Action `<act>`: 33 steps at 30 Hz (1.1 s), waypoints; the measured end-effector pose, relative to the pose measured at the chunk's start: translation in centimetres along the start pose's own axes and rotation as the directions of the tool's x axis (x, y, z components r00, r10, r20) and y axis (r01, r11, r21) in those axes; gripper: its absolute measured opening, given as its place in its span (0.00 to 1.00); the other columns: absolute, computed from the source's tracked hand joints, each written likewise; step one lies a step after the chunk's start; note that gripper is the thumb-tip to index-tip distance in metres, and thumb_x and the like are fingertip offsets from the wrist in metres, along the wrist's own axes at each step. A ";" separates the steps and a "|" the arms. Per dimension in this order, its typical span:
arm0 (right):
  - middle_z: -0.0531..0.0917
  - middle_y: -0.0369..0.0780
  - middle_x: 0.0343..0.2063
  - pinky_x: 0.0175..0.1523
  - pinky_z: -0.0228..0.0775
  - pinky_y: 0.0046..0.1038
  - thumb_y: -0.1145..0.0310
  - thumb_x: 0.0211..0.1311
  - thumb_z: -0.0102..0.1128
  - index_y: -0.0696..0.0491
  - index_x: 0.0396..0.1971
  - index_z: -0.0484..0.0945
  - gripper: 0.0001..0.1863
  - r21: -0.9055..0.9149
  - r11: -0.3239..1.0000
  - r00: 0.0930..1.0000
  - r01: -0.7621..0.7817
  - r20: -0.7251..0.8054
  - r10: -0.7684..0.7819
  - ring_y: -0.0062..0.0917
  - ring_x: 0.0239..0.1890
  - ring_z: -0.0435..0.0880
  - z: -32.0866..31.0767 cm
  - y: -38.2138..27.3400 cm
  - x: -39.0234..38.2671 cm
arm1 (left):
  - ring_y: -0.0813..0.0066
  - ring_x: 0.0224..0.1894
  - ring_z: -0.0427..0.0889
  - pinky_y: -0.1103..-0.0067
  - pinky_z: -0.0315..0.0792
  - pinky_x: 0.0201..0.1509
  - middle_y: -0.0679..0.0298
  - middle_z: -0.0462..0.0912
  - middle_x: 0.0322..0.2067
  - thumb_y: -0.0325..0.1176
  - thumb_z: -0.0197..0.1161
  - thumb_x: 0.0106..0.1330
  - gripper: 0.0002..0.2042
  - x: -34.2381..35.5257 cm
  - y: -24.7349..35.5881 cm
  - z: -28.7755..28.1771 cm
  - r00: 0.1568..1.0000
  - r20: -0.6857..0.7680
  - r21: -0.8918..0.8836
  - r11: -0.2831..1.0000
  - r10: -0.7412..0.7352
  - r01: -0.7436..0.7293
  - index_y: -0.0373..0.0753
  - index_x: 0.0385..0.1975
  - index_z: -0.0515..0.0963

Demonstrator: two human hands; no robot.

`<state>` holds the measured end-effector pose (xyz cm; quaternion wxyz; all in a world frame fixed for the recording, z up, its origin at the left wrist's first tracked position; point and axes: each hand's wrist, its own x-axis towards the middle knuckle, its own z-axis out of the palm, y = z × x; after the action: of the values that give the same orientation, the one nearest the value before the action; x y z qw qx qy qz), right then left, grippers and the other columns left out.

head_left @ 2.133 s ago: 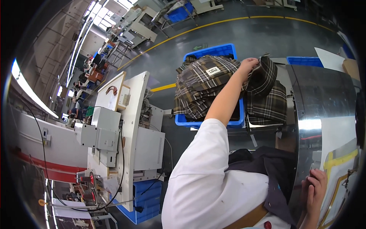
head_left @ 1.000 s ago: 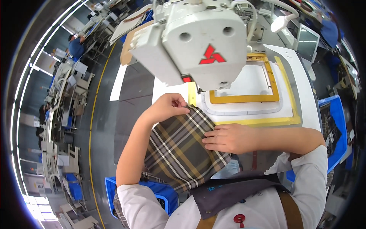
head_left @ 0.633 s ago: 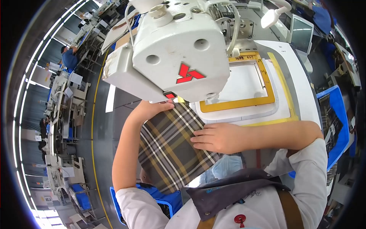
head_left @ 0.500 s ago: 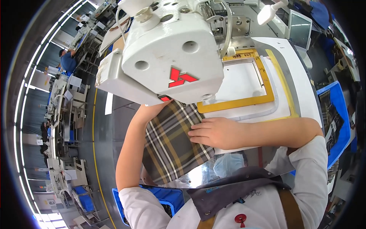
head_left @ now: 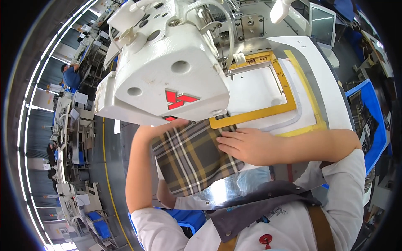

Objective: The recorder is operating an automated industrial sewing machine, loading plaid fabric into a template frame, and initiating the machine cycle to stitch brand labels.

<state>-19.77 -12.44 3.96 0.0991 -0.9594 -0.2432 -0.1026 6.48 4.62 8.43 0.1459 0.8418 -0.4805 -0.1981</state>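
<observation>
A piece of dark plaid cloth [head_left: 190,161], grey-brown with white and mustard stripes, lies on the shiny metal table under the white sewing machine head [head_left: 167,83]. My right hand [head_left: 243,145] rests on the cloth's right side, fingers stretched out flat. At the cloth's far left edge is my left hand [head_left: 178,124], its fingers mostly hidden by the machine head. The cloth's far edge also runs out of sight beneath the head. A corner of the yellow template frame [head_left: 259,116] reaches the cloth just beyond my right fingers.
White sheets with a yellow-taped edge [head_left: 307,128] lie around the frame. Blue bins stand at the right [head_left: 368,125] and below the table's near edge [head_left: 186,218]. A screen [head_left: 322,25] is at the far right. Another person [head_left: 71,77] works at the far left.
The view has shifted, with the machine head now lower and further left. The cloth has turned somewhat and slid right relative to the frame. Both my hands stay on it.
</observation>
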 end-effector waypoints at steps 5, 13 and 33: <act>0.76 0.44 0.52 0.56 0.67 0.28 0.71 0.55 0.51 0.61 0.49 0.73 0.21 -0.137 0.989 0.995 -0.047 -0.088 0.035 0.32 0.56 0.74 -0.6 1.2 -3.2 | 0.69 0.46 0.78 0.71 0.70 0.53 0.59 0.80 0.45 0.32 0.74 0.50 0.23 -2.7 -2.9 0.5 0.996 -0.078 -0.117 0.991 0.053 -0.062 0.36 0.47 0.77; 0.78 0.41 0.45 0.55 0.66 0.28 0.70 0.54 0.55 0.59 0.45 0.76 0.17 -0.149 0.879 0.886 -0.452 0.036 0.462 0.31 0.51 0.75 -5.3 2.0 -10.8 | 0.60 0.48 0.78 0.70 0.70 0.52 0.56 0.81 0.44 0.26 0.63 0.56 0.16 6.3 -3.1 6.4 0.835 -0.527 -0.083 0.968 0.160 -0.238 0.35 0.47 0.77; 0.78 0.39 0.23 0.37 0.68 0.26 0.75 0.51 0.58 0.58 0.28 0.73 0.05 0.523 0.614 0.509 -0.591 -0.348 0.787 0.26 0.29 0.76 -3.0 19.8 -6.9 | 0.62 0.47 0.78 0.73 0.70 0.51 0.56 0.80 0.44 0.25 0.60 0.58 0.15 4.4 -3.2 6.9 0.861 -0.474 0.202 0.974 0.187 -0.100 0.34 0.47 0.76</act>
<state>-16.54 -33.35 2.37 0.3601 -0.8691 0.1918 -0.2796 7.64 2.00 0.11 0.2045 0.8355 -0.5045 0.0748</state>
